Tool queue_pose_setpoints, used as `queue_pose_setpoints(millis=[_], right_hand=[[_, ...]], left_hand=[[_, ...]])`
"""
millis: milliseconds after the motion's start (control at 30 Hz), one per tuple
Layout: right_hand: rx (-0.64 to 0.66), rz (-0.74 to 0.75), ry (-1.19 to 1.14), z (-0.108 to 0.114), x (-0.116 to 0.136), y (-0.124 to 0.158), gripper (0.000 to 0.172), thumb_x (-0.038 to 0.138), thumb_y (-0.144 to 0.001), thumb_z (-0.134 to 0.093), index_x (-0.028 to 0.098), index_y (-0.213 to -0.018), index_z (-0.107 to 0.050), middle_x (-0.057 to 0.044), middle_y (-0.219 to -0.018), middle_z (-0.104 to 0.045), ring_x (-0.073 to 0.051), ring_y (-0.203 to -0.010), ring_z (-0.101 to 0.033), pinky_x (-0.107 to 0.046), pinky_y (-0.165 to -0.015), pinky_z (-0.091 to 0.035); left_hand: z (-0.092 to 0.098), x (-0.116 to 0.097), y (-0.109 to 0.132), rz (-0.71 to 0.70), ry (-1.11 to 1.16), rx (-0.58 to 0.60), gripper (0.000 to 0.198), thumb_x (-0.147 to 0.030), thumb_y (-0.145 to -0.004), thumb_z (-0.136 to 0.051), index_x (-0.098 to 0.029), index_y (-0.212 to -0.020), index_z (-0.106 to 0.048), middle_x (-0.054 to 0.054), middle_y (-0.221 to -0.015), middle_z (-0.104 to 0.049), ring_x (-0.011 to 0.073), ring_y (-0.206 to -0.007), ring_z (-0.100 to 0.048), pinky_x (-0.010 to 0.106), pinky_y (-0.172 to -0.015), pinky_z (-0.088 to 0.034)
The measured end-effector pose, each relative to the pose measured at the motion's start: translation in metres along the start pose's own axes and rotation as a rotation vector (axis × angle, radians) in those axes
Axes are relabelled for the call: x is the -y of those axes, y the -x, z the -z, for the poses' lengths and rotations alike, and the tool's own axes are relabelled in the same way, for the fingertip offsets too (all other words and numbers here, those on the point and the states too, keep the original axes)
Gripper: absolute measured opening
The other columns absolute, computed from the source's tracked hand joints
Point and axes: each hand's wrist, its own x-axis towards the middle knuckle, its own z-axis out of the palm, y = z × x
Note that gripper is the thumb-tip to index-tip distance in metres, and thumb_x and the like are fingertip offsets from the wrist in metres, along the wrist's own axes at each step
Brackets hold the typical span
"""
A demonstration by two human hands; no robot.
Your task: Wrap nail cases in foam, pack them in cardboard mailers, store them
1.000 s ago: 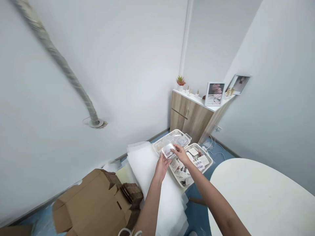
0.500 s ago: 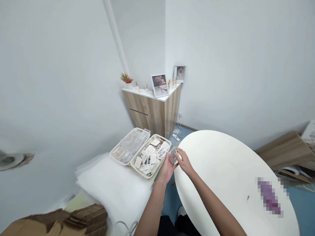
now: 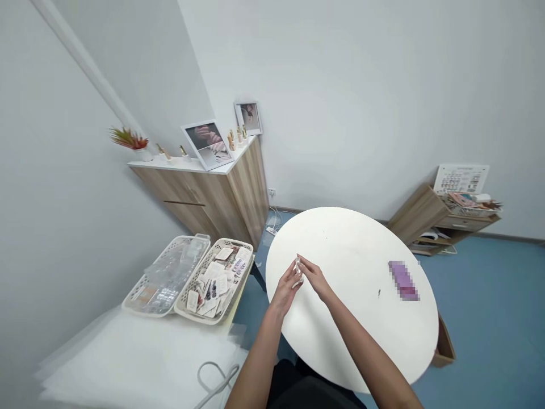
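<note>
My left hand (image 3: 284, 289) and my right hand (image 3: 314, 276) meet over the near left part of a round white table (image 3: 361, 318). Between their fingertips they hold a small clear plastic case (image 3: 297, 266), seen almost edge-on. Both hands have fingers closed round it. To the left, two white lattice baskets sit side by side: one (image 3: 140, 295) holds clear plastic cases, the other (image 3: 232, 295) holds several small printed cards and packets.
A blurred purple object (image 3: 402, 280) lies on the table's right side. White foam sheets (image 3: 140, 363) lie under the baskets, with a grey cord (image 3: 215, 380) on them. A wooden cabinet (image 3: 213, 196) with picture frames stands in the corner. A low wooden shelf (image 3: 443, 218) stands at right.
My view has swung right from the baskets to the round table. Both hands carried the clear case from above the baskets to over the table.
</note>
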Motion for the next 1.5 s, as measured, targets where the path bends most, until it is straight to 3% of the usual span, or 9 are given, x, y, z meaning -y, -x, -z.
queue_pose_setpoints(millis=[133,400,700,867,1000,1100,1200,1333,1500], right_hand=[[-0.020,0.010,0.004,0.010,-0.008,0.008,0.059,0.055,-0.078,-0.068,0.026,-0.129,-0.061,-0.005,-0.129,-0.063,-0.027,-0.122,-0.057,-0.046,-0.108,-0.040],[-0.093,0.092,-0.026,0.008,-0.006,0.020,0.057,0.058,-0.082,-0.062,0.026,-0.129,-0.061,-0.006,-0.137,-0.056,-0.027,-0.131,-0.049,-0.046,-0.113,-0.035],[-0.128,0.076,-0.120,0.022,-0.005,0.016,0.061,0.064,-0.084,-0.054,0.026,-0.132,-0.057,-0.008,-0.140,-0.055,-0.027,-0.128,-0.051,-0.048,-0.106,-0.043],[-0.260,-0.063,-0.014,0.052,-0.012,0.012,0.048,0.060,-0.082,-0.058,0.025,-0.114,-0.069,-0.009,-0.134,-0.059,-0.027,-0.121,-0.056,-0.039,-0.086,-0.055],[-0.351,-0.272,0.065,0.069,-0.039,0.010,0.031,0.045,-0.086,-0.055,0.018,-0.093,-0.067,-0.009,-0.091,-0.072,-0.019,-0.079,-0.069,-0.030,-0.066,-0.056],[-0.389,-0.384,0.038,0.074,-0.066,0.010,0.021,0.033,-0.087,-0.052,0.017,-0.091,-0.063,-0.006,-0.080,-0.070,-0.015,-0.065,-0.068,-0.027,-0.061,-0.055],[-0.422,-0.440,0.067,0.078,-0.091,0.010,0.018,0.030,-0.086,-0.051,0.017,-0.088,-0.062,-0.005,-0.077,-0.069,-0.015,-0.063,-0.067,-0.025,-0.058,-0.054],[-0.413,-0.457,0.246,0.091,-0.119,0.011,0.024,0.034,-0.085,-0.046,0.017,-0.087,-0.063,-0.006,-0.080,-0.069,-0.017,-0.068,-0.067,-0.027,-0.061,-0.052],[-0.504,-0.223,0.787,0.100,-0.137,0.007,0.035,0.038,-0.083,-0.042,0.017,-0.093,-0.069,-0.014,-0.095,-0.067,-0.028,-0.095,-0.060,-0.038,-0.083,-0.046]], left_hand=[[-0.008,0.004,0.002,0.027,-0.132,-0.049,0.061,-0.044,-0.074,-0.079,-0.027,-0.130,-0.060,0.012,-0.140,-0.053,0.0293,-0.126,-0.051,0.045,-0.103,-0.043],[-0.021,0.017,0.003,-0.109,-0.340,-0.118,0.069,-0.054,-0.076,-0.074,-0.024,-0.135,-0.055,0.013,-0.142,-0.051,0.0324,-0.126,-0.052,0.042,-0.094,-0.053],[-0.017,0.011,-0.005,-0.134,-0.254,-0.065,0.074,-0.060,-0.077,-0.069,-0.021,-0.137,-0.052,0.014,-0.137,-0.056,0.0325,-0.122,-0.056,0.041,-0.087,-0.057],[0.002,0.019,-0.020,0.091,0.042,-0.061,0.068,-0.057,-0.091,-0.049,-0.025,-0.148,-0.031,0.017,-0.135,-0.057,0.0272,-0.117,-0.060,0.046,-0.096,-0.050],[0.025,0.040,-0.038,0.248,0.103,-0.115,0.053,-0.053,-0.096,-0.034,-0.020,-0.138,-0.043,0.018,-0.140,-0.050,0.0273,-0.119,-0.058,0.048,-0.099,-0.048],[0.042,0.060,-0.048,0.330,-0.080,-0.213,0.052,-0.053,-0.098,-0.027,-0.019,-0.130,-0.050,0.018,-0.142,-0.047,0.0265,-0.126,-0.052,0.046,-0.100,-0.047],[0.058,0.075,-0.051,0.341,-0.290,-0.308,0.051,-0.052,-0.098,-0.029,-0.017,-0.129,-0.049,0.019,-0.139,-0.048,0.0245,-0.129,-0.049,0.041,-0.104,-0.044],[0.072,0.084,-0.047,0.307,-0.360,-0.366,0.045,-0.046,-0.094,-0.046,-0.018,-0.129,-0.049,0.019,-0.140,-0.047,0.0253,-0.129,-0.048,0.039,-0.107,-0.040],[0.079,0.070,-0.023,0.146,-0.447,-0.396,0.037,-0.037,-0.085,-0.061,-0.021,-0.119,-0.059,0.013,-0.137,-0.051,0.0258,-0.131,-0.045,0.040,-0.111,-0.033]])
